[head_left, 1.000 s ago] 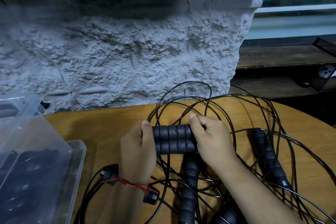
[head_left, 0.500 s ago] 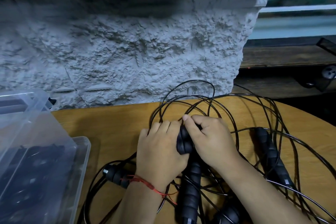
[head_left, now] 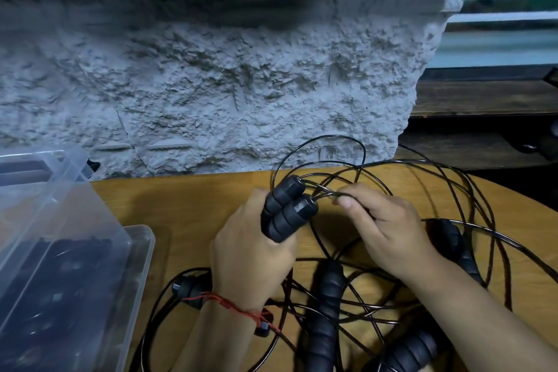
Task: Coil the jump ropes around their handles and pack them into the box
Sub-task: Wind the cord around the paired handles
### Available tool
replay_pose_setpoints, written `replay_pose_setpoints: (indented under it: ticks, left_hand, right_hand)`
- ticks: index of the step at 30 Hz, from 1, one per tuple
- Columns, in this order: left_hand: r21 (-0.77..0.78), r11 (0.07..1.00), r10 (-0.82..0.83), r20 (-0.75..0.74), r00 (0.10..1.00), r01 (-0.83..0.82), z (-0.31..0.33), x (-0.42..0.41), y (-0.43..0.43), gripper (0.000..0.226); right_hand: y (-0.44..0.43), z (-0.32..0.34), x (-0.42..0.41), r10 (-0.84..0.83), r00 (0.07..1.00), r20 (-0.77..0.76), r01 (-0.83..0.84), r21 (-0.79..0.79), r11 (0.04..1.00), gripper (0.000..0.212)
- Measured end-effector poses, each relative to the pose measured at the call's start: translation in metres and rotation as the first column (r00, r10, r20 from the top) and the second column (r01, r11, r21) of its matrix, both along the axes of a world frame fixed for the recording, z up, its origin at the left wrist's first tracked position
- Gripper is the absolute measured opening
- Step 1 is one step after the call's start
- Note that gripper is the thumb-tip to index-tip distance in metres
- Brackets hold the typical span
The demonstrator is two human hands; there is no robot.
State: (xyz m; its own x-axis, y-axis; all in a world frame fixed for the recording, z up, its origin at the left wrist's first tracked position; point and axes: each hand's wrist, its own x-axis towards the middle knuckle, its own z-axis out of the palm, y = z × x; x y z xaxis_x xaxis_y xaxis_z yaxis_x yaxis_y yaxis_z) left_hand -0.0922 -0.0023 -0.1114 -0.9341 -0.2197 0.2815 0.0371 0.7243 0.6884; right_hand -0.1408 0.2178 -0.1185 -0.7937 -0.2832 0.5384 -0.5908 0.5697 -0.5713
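My left hand (head_left: pixel 250 254) grips a pair of black ribbed jump rope handles (head_left: pixel 288 208) side by side, their ends pointing up and to the right. Thin black cords (head_left: pixel 320 142) leave those ends and loop over the table. My right hand (head_left: pixel 383 229) pinches these cords just right of the handle ends. More black handles lie among tangled cord: one below the hands (head_left: pixel 323 311), one at the right (head_left: pixel 456 244), one at the bottom edge (head_left: pixel 410 350), another under my left wrist (head_left: pixel 190 288). A clear plastic box (head_left: pixel 137 254) at the left holds dark coiled ropes.
The round wooden table (head_left: pixel 187 205) runs up against a rough grey stone block (head_left: pixel 211 84). The box's clear lid (head_left: pixel 45 178) stands tilted up at the far left. Loose cord loops spread over the table's right half. A dark shelf (head_left: pixel 483 106) sits behind at the right.
My left hand has taken both handles in one fist and tilted them upright. My right hand let go of the handles and moved right to pinch the cords at their ends.
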Motion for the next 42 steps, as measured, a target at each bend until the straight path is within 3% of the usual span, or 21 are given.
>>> replay_pose_setpoints:
  ticks: [3,6,9,13,16,19,22,25,30,35,39,42]
  left_hand:
    - [-0.06,0.998,-0.023,-0.054,0.998,0.019,0.001,0.0,0.001,0.031]
    - [-0.14,0.99,-0.008,-0.071,0.997,-0.002,-0.001,-0.002,-0.001,0.03]
    - [-0.109,0.993,-0.044,-0.042,0.998,0.039,-0.002,-0.003,0.001,0.027]
    - [0.128,0.992,-0.024,-0.008,1.0,0.025,-0.003,-0.001,0.004,0.026]
    - [0.392,0.919,-0.041,-0.011,0.999,0.042,0.003,0.0,0.006,0.02]
    - [0.515,0.852,-0.13,0.034,0.991,0.094,0.007,-0.001,0.006,0.022]
    - [0.631,0.756,-0.289,0.078,0.954,0.178,0.007,-0.002,0.008,0.032]
    - [0.77,0.622,-0.312,0.08,0.947,0.14,0.007,-0.004,0.01,0.042]
    - [0.96,0.276,-0.326,0.052,0.944,0.043,0.015,-0.005,0.012,0.046]
    - [0.996,-0.086,-0.325,0.005,0.946,-0.035,0.022,-0.006,0.024,0.049]
    - [0.977,-0.155,-0.287,0.095,0.953,-0.144,0.023,-0.009,0.021,0.044]
    - [0.974,-0.124,-0.25,0.157,0.956,-0.192,0.023,-0.01,0.021,0.046]
  right_hand:
    - [0.0,0.004,0.003,0.054,0.987,0.149,-0.026,-0.183,0.983,0.018]
    - [0.001,0.01,0.002,0.106,0.976,0.192,-0.055,-0.252,0.966,0.013]
    - [0.007,0.008,-0.002,0.128,0.969,0.214,-0.066,-0.274,0.959,0.013]
    - [0.014,0.007,-0.006,0.133,0.968,0.212,-0.066,-0.297,0.953,0.019]
    - [0.009,0.006,-0.004,0.151,0.967,0.205,-0.086,-0.297,0.951,0.023]
    - [-0.003,0.004,0.002,0.175,0.964,0.2,-0.106,-0.315,0.943,0.025]
    - [-0.01,0.005,0.007,0.164,0.969,0.185,-0.091,-0.354,0.931,0.028]
    - [-0.014,0.002,0.007,0.142,0.975,0.17,-0.092,-0.272,0.958,0.026]
    - [-0.017,-0.005,0.004,0.031,0.998,0.063,-0.03,-0.015,0.999,0.021]
    - [-0.019,-0.01,0.004,0.072,0.995,0.067,-0.081,0.143,0.986,0.025]
    - [-0.025,-0.012,0.007,0.147,0.975,0.166,-0.192,0.297,0.935,0.023]
    - [-0.024,-0.011,0.007,0.153,0.976,0.157,-0.2,0.352,0.914,0.027]
